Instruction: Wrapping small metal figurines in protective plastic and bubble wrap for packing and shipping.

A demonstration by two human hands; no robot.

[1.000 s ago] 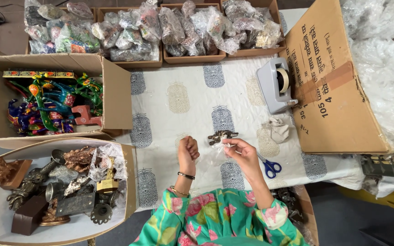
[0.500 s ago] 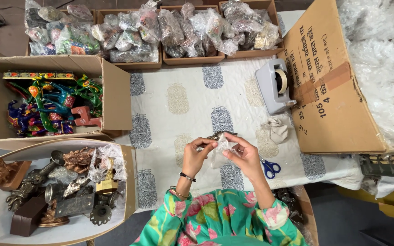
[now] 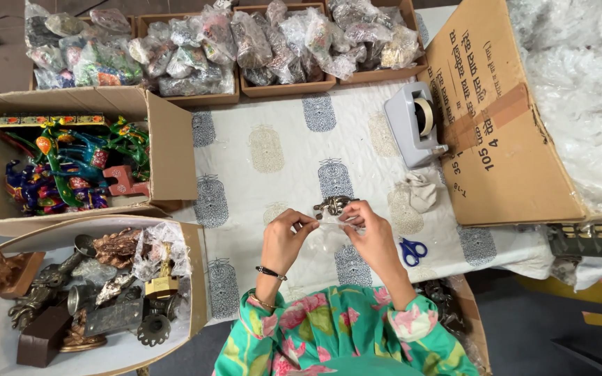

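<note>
My left hand (image 3: 285,239) and my right hand (image 3: 369,233) are raised over a patterned white cloth (image 3: 273,150), each pinching an edge of a clear plastic bag (image 3: 329,237) stretched between them. A small dark metal figurine (image 3: 332,205) lies on the cloth just beyond my fingers, touching the bag's far edge or sitting right behind it. I wear a black bracelet on my left wrist and floral green sleeves.
Blue-handled scissors (image 3: 411,251) and a crumpled white wad (image 3: 421,191) lie to the right. A grey tape dispenser (image 3: 416,127) stands by a large cardboard box (image 3: 503,118). Boxes of bagged items (image 3: 287,42), painted figures (image 3: 71,163) and metal figurines (image 3: 99,292) surround the cloth.
My hands came together from apart, then spread slightly with the clear bag held between them. The metal figurine stays in about the same spot.
</note>
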